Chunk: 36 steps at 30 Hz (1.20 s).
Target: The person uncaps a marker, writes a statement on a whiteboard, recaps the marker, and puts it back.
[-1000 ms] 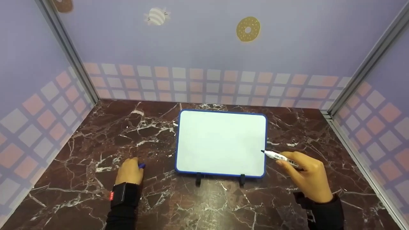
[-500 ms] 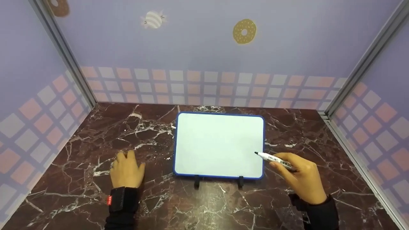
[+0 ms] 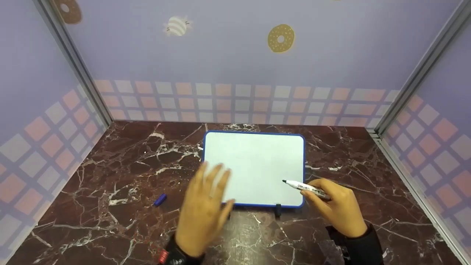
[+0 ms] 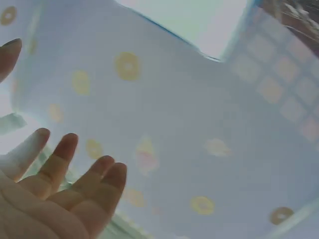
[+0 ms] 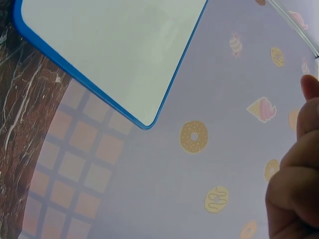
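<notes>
My right hand point(image 3: 336, 204) pinches a white marker point(image 3: 305, 187) between thumb and fingers. Its dark uncapped tip points left and overlaps the lower right of a blue-framed whiteboard point(image 3: 257, 165). With fingers spread, my left hand point(image 3: 202, 213) is blurred in front of the board's lower left corner and holds nothing. On the table left of that hand lies a blue marker cap point(image 3: 160, 200). In the left wrist view the fingers point(image 4: 65, 149) are stretched out, and the board point(image 4: 209, 25) shows at the top. Curled fingers point(image 5: 299, 184) of the right hand appear in the right wrist view, beside the board point(image 5: 114, 55).
The board leans on a stand whose black foot point(image 3: 278, 210) shows at its lower edge; the other foot is mostly behind my left hand. Dark red marbled table point(image 3: 121, 158) lies all round. Purple walls point(image 3: 228, 55) with metal corner posts enclose the back and sides.
My left hand has released the blue cap on the table, lifted and moved right to the board's lower left. The right hand has brought the marker left, over the board's face.
</notes>
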### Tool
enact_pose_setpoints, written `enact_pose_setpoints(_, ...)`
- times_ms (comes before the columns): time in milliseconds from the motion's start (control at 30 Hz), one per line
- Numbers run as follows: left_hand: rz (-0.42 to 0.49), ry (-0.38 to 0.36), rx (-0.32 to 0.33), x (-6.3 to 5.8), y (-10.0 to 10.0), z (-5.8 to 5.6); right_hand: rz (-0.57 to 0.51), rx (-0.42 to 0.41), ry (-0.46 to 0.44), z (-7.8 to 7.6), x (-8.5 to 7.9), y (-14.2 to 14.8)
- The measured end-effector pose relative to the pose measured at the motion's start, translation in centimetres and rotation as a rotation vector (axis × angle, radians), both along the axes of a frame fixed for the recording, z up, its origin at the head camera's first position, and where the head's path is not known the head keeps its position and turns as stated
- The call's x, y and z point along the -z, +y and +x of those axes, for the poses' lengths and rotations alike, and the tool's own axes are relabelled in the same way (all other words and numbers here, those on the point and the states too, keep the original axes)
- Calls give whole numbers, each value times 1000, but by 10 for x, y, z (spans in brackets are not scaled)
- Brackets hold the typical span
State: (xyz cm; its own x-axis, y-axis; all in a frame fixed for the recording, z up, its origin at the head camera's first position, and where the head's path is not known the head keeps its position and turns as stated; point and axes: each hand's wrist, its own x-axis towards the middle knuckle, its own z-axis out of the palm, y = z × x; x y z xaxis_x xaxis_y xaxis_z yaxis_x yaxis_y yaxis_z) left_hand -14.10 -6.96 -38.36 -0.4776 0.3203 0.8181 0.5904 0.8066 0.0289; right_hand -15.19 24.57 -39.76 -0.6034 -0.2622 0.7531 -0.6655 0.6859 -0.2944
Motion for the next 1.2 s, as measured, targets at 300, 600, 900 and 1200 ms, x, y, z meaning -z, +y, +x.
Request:
enact_pose_setpoints(300,-221,117,119,16,57,11,20,-28,13,0,8,-19)
enact_pose_setpoints(600,-261,38,45,25,77,0,66,-90,31,2,14,-37)
enact_pose_setpoints(900,-262,26,35,39,77,-11,88,-127,19,2,17,-42)
enact_pose_setpoints(1200,-257,-29,39,39,68,-15,-26,-108,40,2,12,-32)
